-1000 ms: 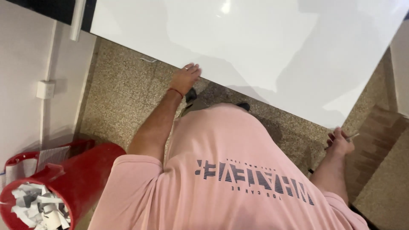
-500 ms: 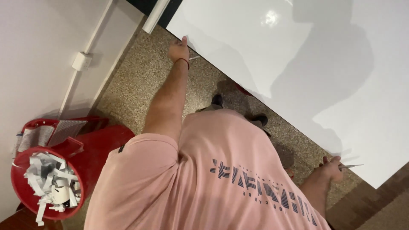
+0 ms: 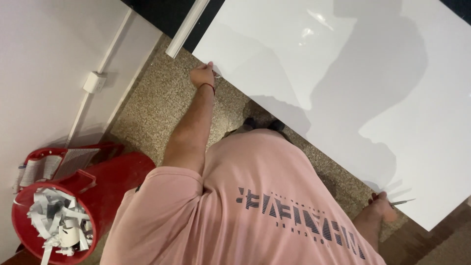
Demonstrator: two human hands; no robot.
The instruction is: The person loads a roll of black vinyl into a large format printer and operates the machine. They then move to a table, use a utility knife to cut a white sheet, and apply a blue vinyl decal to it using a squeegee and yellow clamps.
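1. Glossy white rectangular panel (image 3: 343, 88), smooth and flat, fills the upper right of the frame; its surface mirrors ceiling lights and carries broad grey shadows.
2. Its long lower edge runs diagonally from the upper middle of the frame down to the lower right, above a speckled beige stone floor (image 3: 157, 108).
3. The left hand (image 3: 202, 76) reaches to the upper middle of the frame and meets the panel at its near corner; the fingers are curled together at the edge, though whether they clamp it cannot be told. A thin dark red band circles the wrist.
4. The right hand (image 3: 380, 206) sits at the lower right, at the same edge near the panel's far corner. Its fingers are closed around a slim grey metal tool (image 3: 403, 201) whose narrow tip points right, over the panel's edge.
5. A soft pink cotton T-shirt (image 3: 245, 206) with dark striped lettering fills the lower middle of the frame.
6. A round red plastic bucket (image 3: 105, 181) stands at the lower left, stuffed with crumpled strips of white paper (image 3: 54, 218); a red tray holding a ribbed white roller leans just beside it.
7. A matte white wall (image 3: 44, 59) covers the upper left, carrying a slim white conduit and a small square box.
8. A long white moulded strip (image 3: 186, 29) lies slanted at the top, beside the panel's corner.
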